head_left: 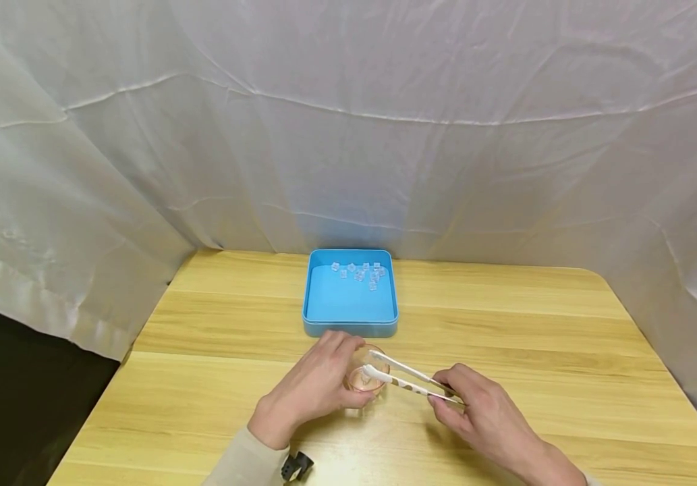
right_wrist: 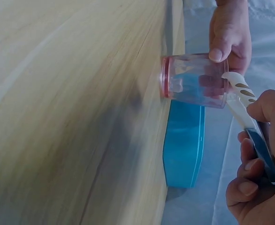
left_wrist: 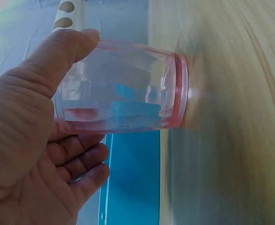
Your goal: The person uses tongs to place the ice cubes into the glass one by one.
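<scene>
My left hand (head_left: 318, 378) grips a clear pinkish cup (left_wrist: 123, 89) near its rim, thumb on one side and fingers on the other. Upright on the table, the cup has a clear lump (right_wrist: 177, 84) low inside it. My right hand (head_left: 484, 415) holds a pair of tongs (head_left: 409, 386) with white tips and a metal handle, pinched between thumb and fingers. The two tong tips are spread apart over the cup's mouth, with nothing between them. In the right wrist view one white tong arm (right_wrist: 240, 91) overlaps the rim.
Just beyond the cup stands a shallow blue tray (head_left: 348, 307). Several small clear cubes (head_left: 374, 277) lie toward its back right. The wooden table (head_left: 506, 324) ends at a pale curtain (head_left: 348, 135) behind. A small black device (head_left: 296, 466) is by the left sleeve (head_left: 247, 462).
</scene>
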